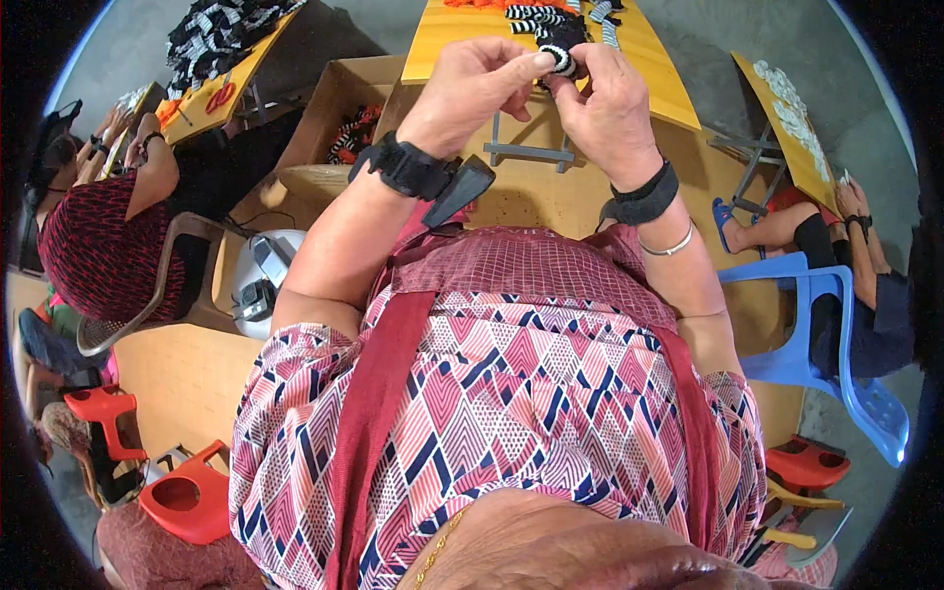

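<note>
My left hand (pixel 472 87) and my right hand (pixel 612 106) are raised close together at the near edge of a yellow table (pixel 447 49). Between them is a small black-and-white knitted piece (pixel 559 61) with a rounded, striped end. The left thumb and fingers pinch its left side, and the right fingers close on its right side. Black-and-white striped knitted strips (pixel 536 17) lie on the tabletop just beyond, and whether they join the held piece is unclear. Dark bands wrap both my wrists.
A cardboard box (pixel 339 93) holding orange and black pieces stands left of the table. Farther left, a dark striped heap (pixel 211 39) covers another table. People sit at both sides. A blue chair (pixel 816 285) is at right; red stools (pixel 192 497) are at lower left.
</note>
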{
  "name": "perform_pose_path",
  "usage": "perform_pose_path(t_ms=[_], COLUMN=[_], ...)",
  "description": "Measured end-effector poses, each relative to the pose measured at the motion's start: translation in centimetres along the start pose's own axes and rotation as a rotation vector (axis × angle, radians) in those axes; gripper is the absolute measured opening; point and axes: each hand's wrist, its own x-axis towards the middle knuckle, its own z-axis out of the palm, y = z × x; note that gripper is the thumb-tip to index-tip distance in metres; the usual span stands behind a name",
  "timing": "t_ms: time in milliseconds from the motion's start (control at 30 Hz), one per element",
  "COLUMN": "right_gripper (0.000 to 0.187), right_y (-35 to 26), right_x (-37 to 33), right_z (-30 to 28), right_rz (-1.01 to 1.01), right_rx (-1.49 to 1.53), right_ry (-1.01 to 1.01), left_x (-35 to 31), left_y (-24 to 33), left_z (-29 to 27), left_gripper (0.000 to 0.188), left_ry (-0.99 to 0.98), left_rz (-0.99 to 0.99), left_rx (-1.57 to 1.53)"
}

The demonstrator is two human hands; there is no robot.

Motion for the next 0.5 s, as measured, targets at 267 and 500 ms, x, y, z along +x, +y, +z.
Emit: perform_pose_path(t_ms=[267,500], right_gripper=[0.019,0.022], right_y=[0.2,2.4], right_x=[-1.3,-2.6], right_z=[1.7,1.6], right_rz=[-0.152,0.331], right_rx=[-0.1,0.365], right_ry=[0.064,-0.322], left_x=[-0.5,0.0], left_y=[-2.0,-4.3], left_z=[-0.4,-0.1], left_gripper=[0.018,0.014], left_ry=[-0.032,0.269], left_rz=[-0.089,0.34], left_rx=[-0.2,0.804])
